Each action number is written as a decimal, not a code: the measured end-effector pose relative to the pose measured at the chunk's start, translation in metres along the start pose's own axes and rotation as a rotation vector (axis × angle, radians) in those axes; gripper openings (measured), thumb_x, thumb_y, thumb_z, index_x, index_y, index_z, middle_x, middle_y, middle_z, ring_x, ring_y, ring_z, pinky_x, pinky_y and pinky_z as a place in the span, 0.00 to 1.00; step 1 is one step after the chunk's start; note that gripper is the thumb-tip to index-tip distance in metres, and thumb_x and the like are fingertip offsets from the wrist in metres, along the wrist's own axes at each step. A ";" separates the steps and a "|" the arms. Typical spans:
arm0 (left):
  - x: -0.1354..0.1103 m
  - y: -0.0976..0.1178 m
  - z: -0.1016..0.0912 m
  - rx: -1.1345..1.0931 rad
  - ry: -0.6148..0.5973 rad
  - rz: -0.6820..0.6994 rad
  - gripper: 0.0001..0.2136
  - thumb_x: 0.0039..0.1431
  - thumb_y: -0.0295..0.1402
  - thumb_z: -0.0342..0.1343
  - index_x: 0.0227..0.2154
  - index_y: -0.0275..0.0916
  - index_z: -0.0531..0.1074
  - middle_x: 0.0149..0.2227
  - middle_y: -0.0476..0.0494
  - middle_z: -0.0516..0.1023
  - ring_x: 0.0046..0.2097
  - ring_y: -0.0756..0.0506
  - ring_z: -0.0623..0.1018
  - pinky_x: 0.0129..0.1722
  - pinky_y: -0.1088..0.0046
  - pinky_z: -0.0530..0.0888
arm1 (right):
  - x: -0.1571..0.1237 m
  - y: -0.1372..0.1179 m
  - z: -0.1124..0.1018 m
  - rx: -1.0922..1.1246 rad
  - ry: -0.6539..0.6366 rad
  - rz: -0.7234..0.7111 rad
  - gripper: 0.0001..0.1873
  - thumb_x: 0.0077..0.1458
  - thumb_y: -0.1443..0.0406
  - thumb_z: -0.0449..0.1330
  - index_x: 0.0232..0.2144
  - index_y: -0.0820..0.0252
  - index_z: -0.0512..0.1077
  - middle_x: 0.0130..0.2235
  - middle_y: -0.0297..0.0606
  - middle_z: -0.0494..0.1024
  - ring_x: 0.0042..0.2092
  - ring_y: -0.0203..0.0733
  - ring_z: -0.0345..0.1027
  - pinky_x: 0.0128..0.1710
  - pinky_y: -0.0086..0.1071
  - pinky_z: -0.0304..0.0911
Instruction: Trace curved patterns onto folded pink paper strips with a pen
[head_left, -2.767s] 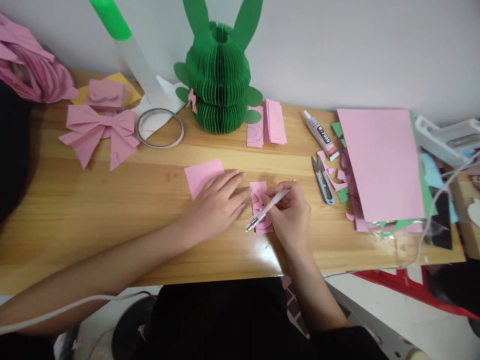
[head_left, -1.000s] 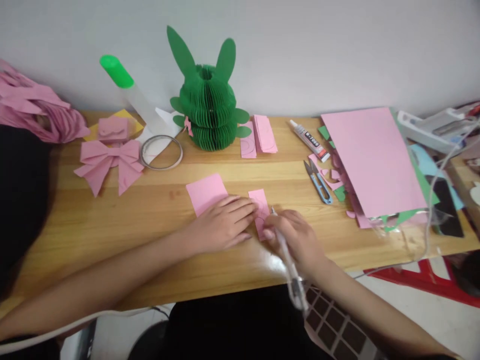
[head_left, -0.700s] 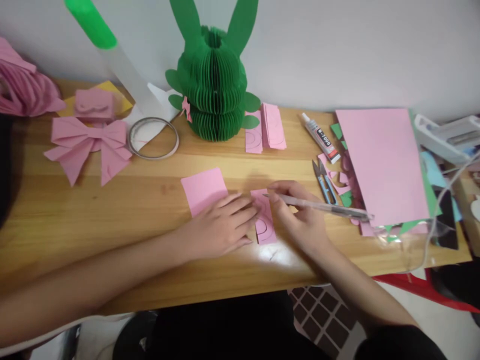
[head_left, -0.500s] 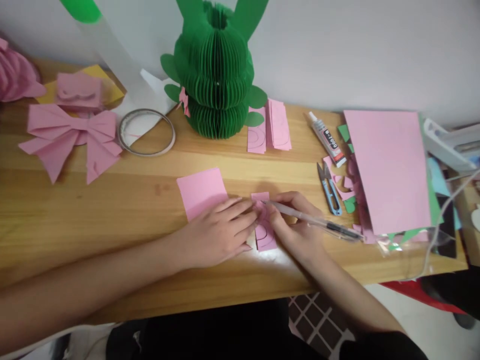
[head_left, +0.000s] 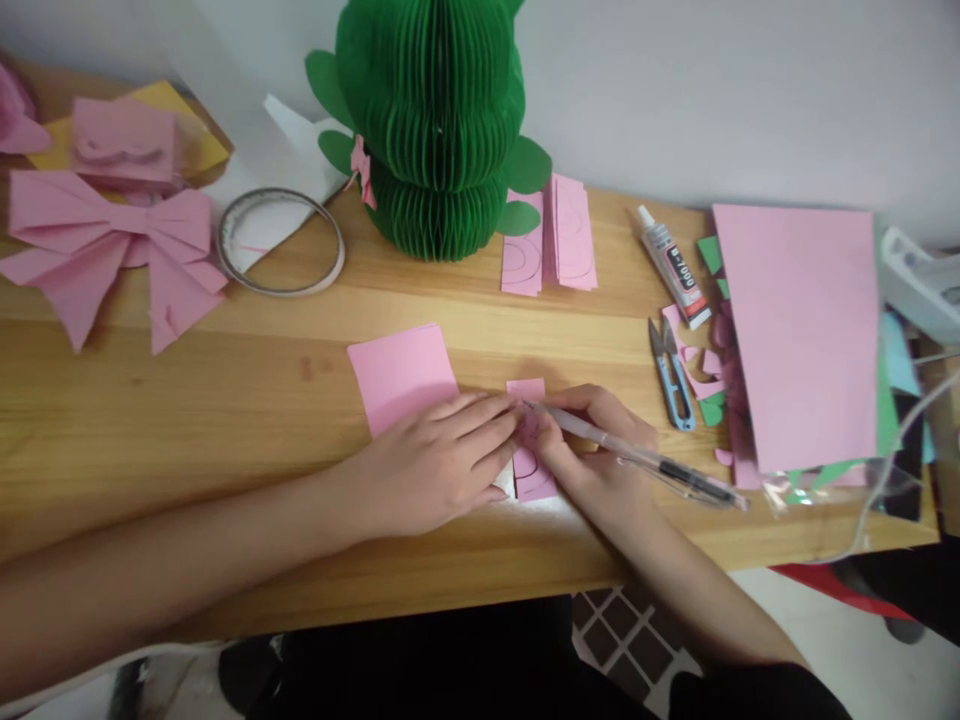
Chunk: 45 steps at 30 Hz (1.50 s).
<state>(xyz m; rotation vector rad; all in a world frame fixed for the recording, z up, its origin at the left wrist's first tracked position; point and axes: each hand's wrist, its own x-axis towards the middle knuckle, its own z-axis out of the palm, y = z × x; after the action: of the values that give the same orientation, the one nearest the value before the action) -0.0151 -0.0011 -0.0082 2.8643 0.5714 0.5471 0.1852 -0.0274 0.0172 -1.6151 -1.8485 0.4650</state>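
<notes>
My right hand (head_left: 604,455) grips a clear-barrelled pen (head_left: 645,455) with a dark middle, its tip on a narrow pink paper strip (head_left: 534,485). Curved dark lines are drawn on that strip. My left hand (head_left: 446,465) lies flat with fingers stretched out, its fingertips at the strip's left edge and close to the pen tip. Under the back of this hand a squarish pink paper stack (head_left: 405,370) is partly covered. Just which fingers press on the strip is hard to make out.
Behind stand a green honeycomb-paper figure (head_left: 439,130) and pink strips with drawn curves (head_left: 574,235). At left are a tape roll (head_left: 337,255) and a pink paper bow (head_left: 124,240). At right lie a glue tube (head_left: 675,268), thread snips (head_left: 673,380), scraps and pink sheets (head_left: 806,330).
The view has tilted slightly down and come closer, so the things at the back sit higher in it. Both hands, the pen and the strip hold nearly the same positions.
</notes>
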 end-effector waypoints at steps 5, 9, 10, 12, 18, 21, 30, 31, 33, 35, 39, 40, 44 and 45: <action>0.001 0.001 0.000 0.009 0.000 -0.015 0.17 0.72 0.35 0.45 0.49 0.29 0.75 0.55 0.35 0.78 0.59 0.38 0.74 0.58 0.60 0.71 | -0.002 0.000 0.002 -0.019 0.019 0.000 0.01 0.57 0.67 0.63 0.32 0.59 0.74 0.29 0.37 0.81 0.28 0.38 0.76 0.27 0.30 0.69; 0.001 0.001 0.000 0.001 0.014 -0.021 0.17 0.71 0.34 0.45 0.48 0.30 0.75 0.55 0.35 0.78 0.59 0.37 0.75 0.59 0.60 0.71 | -0.003 0.001 0.005 -0.009 0.025 0.010 0.01 0.57 0.67 0.63 0.34 0.58 0.74 0.30 0.37 0.82 0.28 0.38 0.75 0.27 0.30 0.69; 0.001 0.001 0.000 -0.001 0.019 -0.023 0.17 0.71 0.34 0.45 0.47 0.30 0.76 0.55 0.35 0.78 0.59 0.38 0.75 0.59 0.60 0.70 | -0.002 0.002 0.005 -0.004 0.022 0.011 0.02 0.57 0.67 0.64 0.35 0.58 0.74 0.30 0.37 0.82 0.28 0.38 0.76 0.27 0.30 0.70; 0.001 0.001 0.001 -0.004 0.012 -0.030 0.16 0.71 0.34 0.45 0.47 0.31 0.75 0.55 0.35 0.78 0.59 0.38 0.74 0.59 0.60 0.70 | -0.001 0.002 0.006 0.022 0.012 0.011 0.03 0.57 0.67 0.64 0.36 0.59 0.75 0.32 0.37 0.83 0.30 0.38 0.77 0.29 0.31 0.71; 0.001 0.003 0.003 -0.005 0.039 -0.041 0.15 0.71 0.31 0.44 0.47 0.31 0.75 0.53 0.34 0.79 0.57 0.39 0.76 0.58 0.60 0.70 | 0.004 0.005 0.007 0.213 -0.063 0.114 0.06 0.57 0.66 0.64 0.39 0.59 0.77 0.37 0.41 0.85 0.35 0.41 0.80 0.33 0.33 0.75; 0.001 0.003 0.003 0.009 0.053 -0.042 0.15 0.71 0.31 0.44 0.46 0.31 0.76 0.53 0.35 0.79 0.56 0.39 0.76 0.58 0.61 0.70 | 0.003 0.009 0.008 0.245 -0.076 0.159 0.07 0.58 0.64 0.64 0.39 0.58 0.78 0.38 0.42 0.85 0.35 0.42 0.80 0.32 0.34 0.76; 0.003 0.003 0.002 0.019 0.070 -0.043 0.15 0.70 0.30 0.46 0.48 0.29 0.75 0.52 0.36 0.79 0.56 0.39 0.76 0.58 0.62 0.69 | 0.002 0.010 0.009 0.263 -0.073 0.177 0.07 0.57 0.64 0.64 0.38 0.58 0.78 0.37 0.41 0.85 0.33 0.40 0.80 0.30 0.33 0.75; 0.003 0.004 0.002 0.022 0.071 -0.043 0.15 0.70 0.30 0.46 0.48 0.28 0.75 0.53 0.36 0.79 0.56 0.39 0.76 0.58 0.62 0.69 | 0.003 0.009 0.009 0.255 -0.064 0.172 0.06 0.57 0.63 0.65 0.37 0.59 0.78 0.36 0.41 0.85 0.32 0.40 0.79 0.28 0.32 0.73; 0.003 0.004 0.003 0.025 0.068 -0.041 0.15 0.70 0.30 0.46 0.48 0.28 0.75 0.53 0.35 0.79 0.57 0.39 0.75 0.59 0.62 0.68 | 0.004 0.007 0.007 0.232 -0.044 0.162 0.06 0.56 0.63 0.65 0.35 0.59 0.77 0.33 0.39 0.84 0.28 0.38 0.77 0.25 0.30 0.71; 0.003 0.003 0.003 0.030 0.070 -0.037 0.15 0.70 0.30 0.46 0.49 0.28 0.75 0.53 0.35 0.79 0.57 0.39 0.75 0.60 0.62 0.68 | 0.006 0.004 0.006 0.200 -0.024 0.155 0.05 0.55 0.63 0.65 0.33 0.59 0.76 0.29 0.37 0.83 0.24 0.36 0.74 0.22 0.29 0.69; 0.004 0.002 0.003 0.060 0.071 -0.031 0.16 0.71 0.30 0.43 0.48 0.29 0.75 0.52 0.38 0.80 0.57 0.40 0.76 0.59 0.63 0.68 | 0.007 0.001 0.002 0.106 -0.003 0.129 0.04 0.53 0.64 0.64 0.29 0.58 0.74 0.24 0.34 0.80 0.22 0.36 0.72 0.21 0.29 0.67; 0.004 0.002 0.002 0.067 0.071 -0.028 0.17 0.71 0.30 0.43 0.48 0.29 0.75 0.52 0.38 0.80 0.56 0.40 0.76 0.59 0.63 0.69 | 0.006 0.001 0.002 0.088 -0.004 0.119 0.04 0.53 0.64 0.64 0.29 0.58 0.74 0.24 0.34 0.80 0.22 0.36 0.72 0.22 0.29 0.67; 0.004 0.003 0.002 0.070 0.060 -0.025 0.16 0.71 0.30 0.43 0.48 0.30 0.76 0.53 0.37 0.80 0.57 0.40 0.76 0.59 0.63 0.69 | 0.004 0.000 0.000 0.041 -0.001 0.096 0.03 0.53 0.65 0.62 0.29 0.58 0.74 0.26 0.35 0.80 0.24 0.37 0.73 0.23 0.30 0.68; 0.003 0.003 0.002 0.061 0.052 -0.025 0.16 0.71 0.30 0.44 0.48 0.30 0.75 0.53 0.36 0.79 0.57 0.40 0.75 0.60 0.63 0.68 | 0.004 0.000 0.000 0.034 -0.004 0.100 0.03 0.53 0.65 0.62 0.29 0.58 0.74 0.26 0.35 0.80 0.24 0.37 0.73 0.24 0.30 0.68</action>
<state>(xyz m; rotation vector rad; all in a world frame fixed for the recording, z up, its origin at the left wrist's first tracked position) -0.0105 -0.0027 -0.0084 2.9036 0.6423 0.6128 0.1851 -0.0238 0.0182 -1.6906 -1.7592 0.5405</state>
